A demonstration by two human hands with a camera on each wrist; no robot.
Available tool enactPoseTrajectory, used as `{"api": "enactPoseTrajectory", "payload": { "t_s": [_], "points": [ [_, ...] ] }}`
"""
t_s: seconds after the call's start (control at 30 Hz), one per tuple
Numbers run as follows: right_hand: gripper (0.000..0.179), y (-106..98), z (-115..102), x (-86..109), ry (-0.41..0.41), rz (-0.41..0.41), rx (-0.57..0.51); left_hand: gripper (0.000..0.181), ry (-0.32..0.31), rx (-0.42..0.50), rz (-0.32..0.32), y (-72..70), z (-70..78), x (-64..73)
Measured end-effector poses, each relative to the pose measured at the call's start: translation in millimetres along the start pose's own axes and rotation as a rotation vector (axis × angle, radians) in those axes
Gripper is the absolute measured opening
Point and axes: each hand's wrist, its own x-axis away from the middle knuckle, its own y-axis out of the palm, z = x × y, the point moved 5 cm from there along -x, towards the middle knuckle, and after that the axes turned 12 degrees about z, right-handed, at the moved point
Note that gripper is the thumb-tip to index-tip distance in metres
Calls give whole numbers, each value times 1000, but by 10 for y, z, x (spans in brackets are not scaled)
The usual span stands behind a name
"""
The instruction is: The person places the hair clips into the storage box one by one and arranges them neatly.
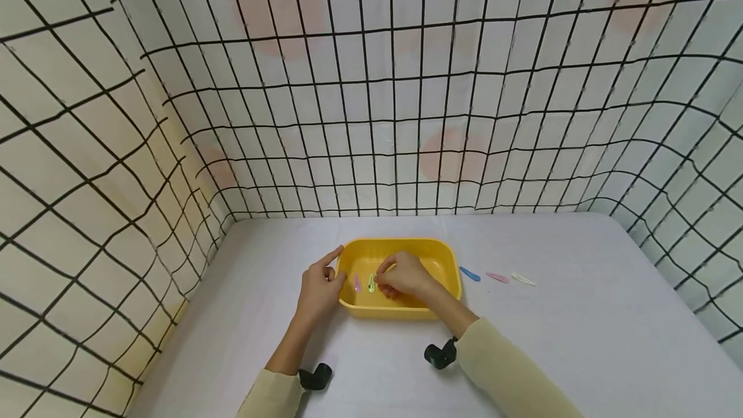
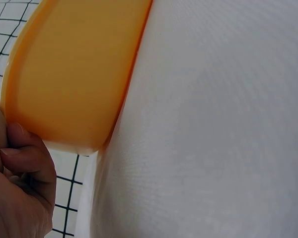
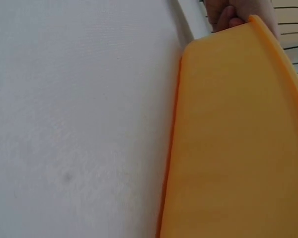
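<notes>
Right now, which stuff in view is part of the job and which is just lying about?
Job:
Yellow tray, left hand gripping its left rim
Right hand inside it
Inner pink clip, green clip

Lying about, untouched (possibly part of the set):
Blue clip, outer pink clip, white clip, right of the tray

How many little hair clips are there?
5. In the tray: pink clip, green clip. Right of it: blue clip, another pink clip, white clip. The right hand may hide more.
</notes>
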Motion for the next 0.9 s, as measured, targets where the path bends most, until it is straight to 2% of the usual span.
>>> {"api": "enactPoseTrajectory", "payload": {
  "t_s": [0.23, 0.37, 0.5, 0.63, 0.77, 0.9],
  "points": [
    [24, -247, -50, 135, -63, -9, -4, 58, -4, -12, 15, -16, 16, -3],
    [33, -404, -42, 215, -137, -45, -25, 58, -11, -8, 6, 0, 16, 8],
    [38, -554, 5, 266, -246, -87, -53, 59, -24, -1, -3, 12, 3, 22],
    [37, -744, 71, 315, -324, -82, -77, 60, -31, -6, 2, 16, -2, 25],
    [40, -972, 167, 344, -326, -44, -83, 60, -40, -10, -1, 21, 4, 22],
    [45, -1215, 278, 344, -292, -9, -89, 60, -45, -10, -1, 24, 11, 12]
  ]
}}
